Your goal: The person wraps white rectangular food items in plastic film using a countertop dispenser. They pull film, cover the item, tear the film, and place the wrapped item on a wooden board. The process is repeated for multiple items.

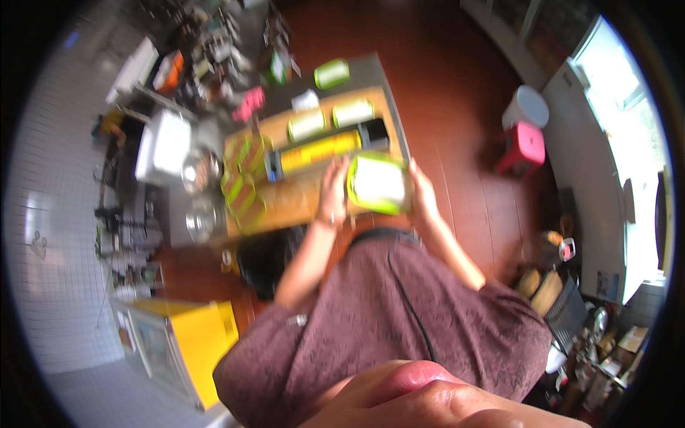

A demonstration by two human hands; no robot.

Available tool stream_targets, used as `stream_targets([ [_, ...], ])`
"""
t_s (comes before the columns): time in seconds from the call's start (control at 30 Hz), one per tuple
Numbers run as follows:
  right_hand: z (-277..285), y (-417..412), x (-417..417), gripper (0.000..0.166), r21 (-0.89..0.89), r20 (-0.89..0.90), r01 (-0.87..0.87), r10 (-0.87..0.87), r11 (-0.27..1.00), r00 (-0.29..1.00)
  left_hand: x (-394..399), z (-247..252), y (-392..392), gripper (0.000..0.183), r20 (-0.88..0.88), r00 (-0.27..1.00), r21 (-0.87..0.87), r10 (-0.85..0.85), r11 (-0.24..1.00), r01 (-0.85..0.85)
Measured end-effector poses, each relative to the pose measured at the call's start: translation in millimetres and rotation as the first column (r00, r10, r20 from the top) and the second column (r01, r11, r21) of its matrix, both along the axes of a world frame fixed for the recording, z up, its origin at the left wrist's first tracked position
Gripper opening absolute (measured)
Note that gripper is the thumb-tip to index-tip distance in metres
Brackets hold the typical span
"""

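Note:
Between my left hand and my right hand is a container with a lime-green rim. It is held by its two sides over the table's near right corner, and its middle is bright white. Motion blur hides whether that white is a lid or contents. Just beyond my left hand lies a long black dispenser with a yellow panel, possibly for cling film. Two similar green-rimmed containers, a left one and a right one, sit behind it. Another such container stands farther back.
On the wooden board, several clear green-rimmed pieces cluster at left. Metal bowls and a white box stand beyond them. A pink stool and a white bucket are on the floor at right; a yellow-sided cabinet is lower left.

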State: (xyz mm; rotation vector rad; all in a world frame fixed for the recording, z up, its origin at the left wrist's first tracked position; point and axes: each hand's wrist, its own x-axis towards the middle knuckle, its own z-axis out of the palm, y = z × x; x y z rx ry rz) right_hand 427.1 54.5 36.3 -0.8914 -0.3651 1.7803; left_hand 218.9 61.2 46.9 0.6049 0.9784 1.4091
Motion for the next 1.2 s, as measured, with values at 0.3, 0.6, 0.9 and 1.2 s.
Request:
stream_targets([
  [0.3, 11, -8, -4, 0.045, -0.071, 0.057, 0.118, -0.114, 0.99, 0.992, 11, 9, 3, 0.019, 0.057, 0.99, 0.008, 0.126, 0.992, -0.127],
  [0.6, 13, -9, -8, 0.044, -0.082, 0.012, 0.083, -0.082, 0.993, 0.997, 4, 18, 8, 0.025, -0.145, 0.989, 0.087, 0.022, 0.996, -0.009],
  [0.9, 13, -19, -20, 0.043, -0.135, 0.031, 0.096, -0.093, 0.986, 0.995, 15, -37, -13, 0.037, 0.381, 0.91, 0.03, -0.163, 0.986, 0.164],
  [1.2, 15, -14, -31, 0.048, -0.044, -0.007, 0.117, -0.117, 0.992, 0.993, 18, -46, -15, 0.042, 0.098, 0.995, 0.069, 0.028, 0.997, -0.034],
])
